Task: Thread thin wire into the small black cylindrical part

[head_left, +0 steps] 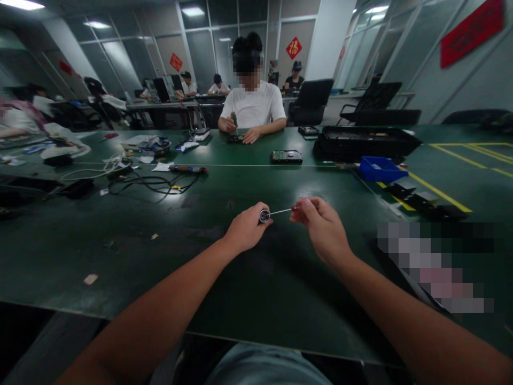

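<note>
My left hand (249, 225) is closed around a small round part (264, 216) with a silvery rim and a dark middle. Its round end faces right and toward me; the rest is hidden in my fingers. Between thumb and fingertips, my right hand (320, 224) pinches a screwdriver (279, 212) by its reddish handle. The thin metal shaft points left, and its tip is at the round end of the part. Whether the tip sits inside or only touches is too small to tell. Both hands are above the green table (248, 289).
Across the table a co-worker (253, 101) handles a small device. A hard drive (287, 156) lies ahead, with a black tray (364, 143) and blue bin (381, 169) to the right. Black cables (154, 184) and a pen-like tool (188, 169) lie left. Black pieces (425, 203) sit right.
</note>
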The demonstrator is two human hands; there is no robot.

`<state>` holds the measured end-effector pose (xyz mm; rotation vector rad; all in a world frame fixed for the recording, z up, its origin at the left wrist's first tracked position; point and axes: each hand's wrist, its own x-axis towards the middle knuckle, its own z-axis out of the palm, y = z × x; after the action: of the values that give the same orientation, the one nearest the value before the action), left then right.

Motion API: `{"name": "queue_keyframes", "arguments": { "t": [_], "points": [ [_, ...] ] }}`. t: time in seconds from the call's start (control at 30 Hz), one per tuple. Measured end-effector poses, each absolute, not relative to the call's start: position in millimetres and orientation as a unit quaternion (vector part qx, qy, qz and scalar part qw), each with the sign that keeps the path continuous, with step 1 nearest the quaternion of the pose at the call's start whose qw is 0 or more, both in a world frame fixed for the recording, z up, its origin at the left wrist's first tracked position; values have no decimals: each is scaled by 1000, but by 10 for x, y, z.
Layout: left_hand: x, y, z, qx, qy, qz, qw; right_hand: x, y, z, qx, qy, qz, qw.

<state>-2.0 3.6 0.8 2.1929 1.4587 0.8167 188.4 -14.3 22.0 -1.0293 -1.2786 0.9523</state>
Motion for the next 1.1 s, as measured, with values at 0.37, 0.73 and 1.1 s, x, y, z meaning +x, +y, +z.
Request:
{"name": "queue_keyframes", "arguments": {
  "t": [0.37,0.73,1.1],
  "points": [
    [8,-6,52,778,526,273,211,1887,-172,197,-458,-611,292,576],
    [-6,4,18,782,521,272,209,1877,-333,352,-510,-712,112,469],
    [-10,11,21,776,531,272,205,1884,-357,334,-452,-754,172,445]
  ]
}}
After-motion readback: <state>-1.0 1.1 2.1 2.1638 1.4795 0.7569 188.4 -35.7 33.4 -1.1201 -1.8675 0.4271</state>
